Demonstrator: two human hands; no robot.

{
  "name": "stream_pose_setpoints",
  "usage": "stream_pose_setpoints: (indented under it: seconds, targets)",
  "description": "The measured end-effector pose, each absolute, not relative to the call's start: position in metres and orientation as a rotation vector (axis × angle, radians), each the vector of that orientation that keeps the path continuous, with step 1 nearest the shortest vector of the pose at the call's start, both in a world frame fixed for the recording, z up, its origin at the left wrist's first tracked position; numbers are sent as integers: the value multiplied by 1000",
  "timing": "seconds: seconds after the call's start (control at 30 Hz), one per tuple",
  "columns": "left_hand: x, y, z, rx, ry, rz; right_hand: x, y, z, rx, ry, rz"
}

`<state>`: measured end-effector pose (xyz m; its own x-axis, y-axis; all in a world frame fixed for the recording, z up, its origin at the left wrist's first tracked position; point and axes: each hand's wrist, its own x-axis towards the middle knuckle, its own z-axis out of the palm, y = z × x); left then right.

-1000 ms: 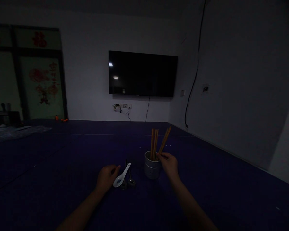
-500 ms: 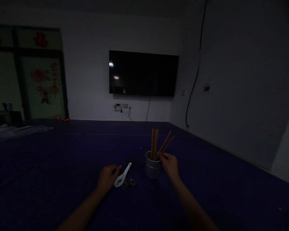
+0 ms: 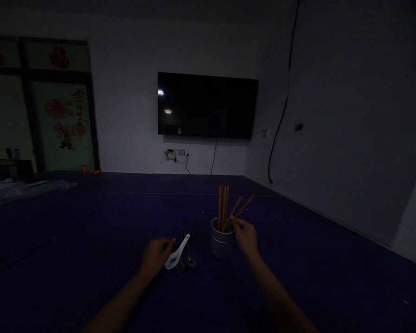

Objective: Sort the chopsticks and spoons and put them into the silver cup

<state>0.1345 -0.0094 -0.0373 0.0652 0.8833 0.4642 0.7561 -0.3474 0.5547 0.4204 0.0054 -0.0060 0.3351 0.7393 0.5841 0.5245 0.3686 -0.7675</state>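
Note:
My right hand (image 3: 245, 236) is at the right rim of a grey metal holder (image 3: 222, 245), its thumb and fingers pinched on a wooden chopstick (image 3: 246, 205) that leans to the right. A second leaning chopstick (image 3: 237, 204) stands close by the fingertips; whether they grip it too is unclear. Several more chopsticks (image 3: 223, 203) rise nearly upright from the holder. On the left, my left hand (image 3: 156, 255) rests on the purple surface, fingers loosely bent and the thumb apart, holding nothing. Right beside it lies a white soup spoon (image 3: 176, 257), with metal spoons (image 3: 190, 262) partly under it.
The purple tabletop (image 3: 152, 208) stretches to the far wall, where a dark television (image 3: 207, 106) hangs above sockets and cables. Clear plastic sheeting (image 3: 38, 188) and a dark rack (image 3: 12, 169) are at the far left. Small orange objects (image 3: 94, 172) sit near the doorway.
The two leaning chopsticks have shifted: one top is lower and more to the left, the other farther right. My right hand moved slightly; my left hand has stayed in place.

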Motion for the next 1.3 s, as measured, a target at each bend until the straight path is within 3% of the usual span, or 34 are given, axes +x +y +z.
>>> stream_pose_setpoints:
  seconds: [0.3,1.3]
  targets:
    - [135,-8,-37,2158,1683,1126,420,1,-1,-1377,-1386,22]
    - [134,-9,-37,2161,1676,1080,425,7,-2,-1217,-1253,239]
